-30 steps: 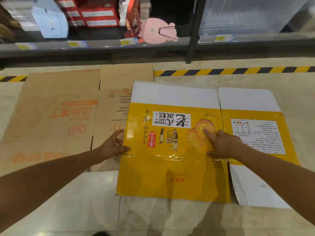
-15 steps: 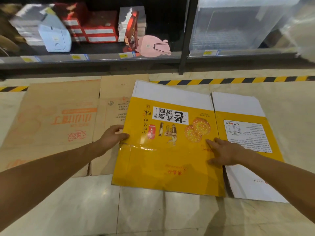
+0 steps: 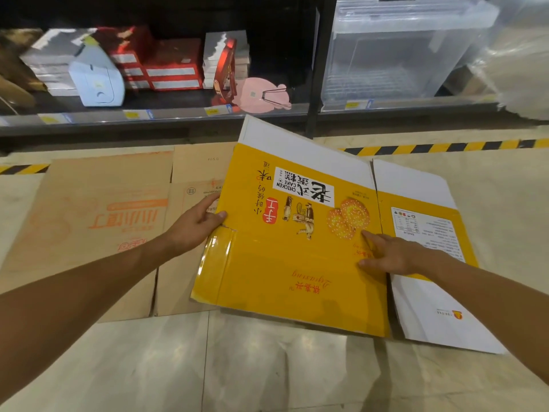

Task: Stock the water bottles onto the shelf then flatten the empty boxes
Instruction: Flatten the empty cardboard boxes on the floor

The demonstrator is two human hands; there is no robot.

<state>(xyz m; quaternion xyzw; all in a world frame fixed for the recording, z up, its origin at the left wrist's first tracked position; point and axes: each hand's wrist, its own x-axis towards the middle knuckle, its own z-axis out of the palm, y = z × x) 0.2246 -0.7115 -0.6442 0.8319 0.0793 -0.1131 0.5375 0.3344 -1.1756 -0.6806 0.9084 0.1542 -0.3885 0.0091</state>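
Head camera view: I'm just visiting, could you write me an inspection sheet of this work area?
Surface: pale tiled floor.
Job's things: flattened yellow box, left side lifted, overlapping a flattened brown box; no water bottles seen.
Clutter: nothing seen.
Hands: left hand grips the yellow box's left edge; right hand presses on it, fingers straight.
Cables: nothing seen.
Surroundings: shelf holding red boxes, clear bin, striped tape on the floor.

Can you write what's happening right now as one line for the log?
left hand grips yellow box left edge | right hand presses flat on it | brown box flat on floor
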